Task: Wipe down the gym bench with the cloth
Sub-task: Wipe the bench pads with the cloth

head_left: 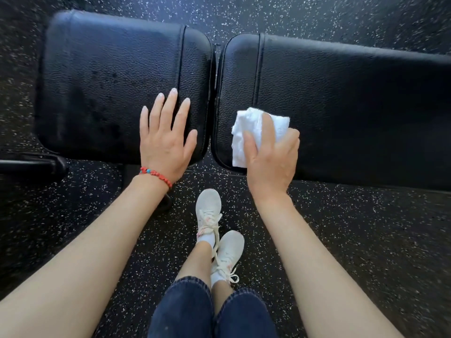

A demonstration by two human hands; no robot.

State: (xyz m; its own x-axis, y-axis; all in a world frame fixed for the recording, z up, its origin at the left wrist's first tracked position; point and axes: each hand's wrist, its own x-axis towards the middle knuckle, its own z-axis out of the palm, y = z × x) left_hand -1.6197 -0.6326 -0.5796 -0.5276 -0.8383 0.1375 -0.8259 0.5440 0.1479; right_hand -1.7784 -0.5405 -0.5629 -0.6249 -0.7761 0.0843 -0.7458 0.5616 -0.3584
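From the head camera I look straight down on the gym bench (341, 93), its two black padded sections lying side by side with a narrow gap between them. My left hand (166, 140) lies flat on the left pad (109, 76), near that pad's front right corner. Its fingers (168, 106) are straight and slightly spread, palm down on the vinyl, thumb out toward the gap; it holds nothing. A red beaded bracelet (155, 174) with a blue bead sits on that wrist.

My right hand (271, 154) is on the right pad, at its front left corner just beside the gap. It grips the white cloth (246, 132), which is bunched up under the palm. The thumb and forefinger curl over the cloth's top, the other fingers wrap around its right side, and folds of white stick out past the fingertips and down the left edge of the hand. The cloth touches the pad surface at the rounded corner. I cannot tell how hard it is pressed down.

The left pad shows dull darker patches and spots across its middle. Below the bench, between my forearms, are my crossed legs in dark jeans (185, 311) and pale laced sneakers (208, 208), on a black speckled floor (366, 228).
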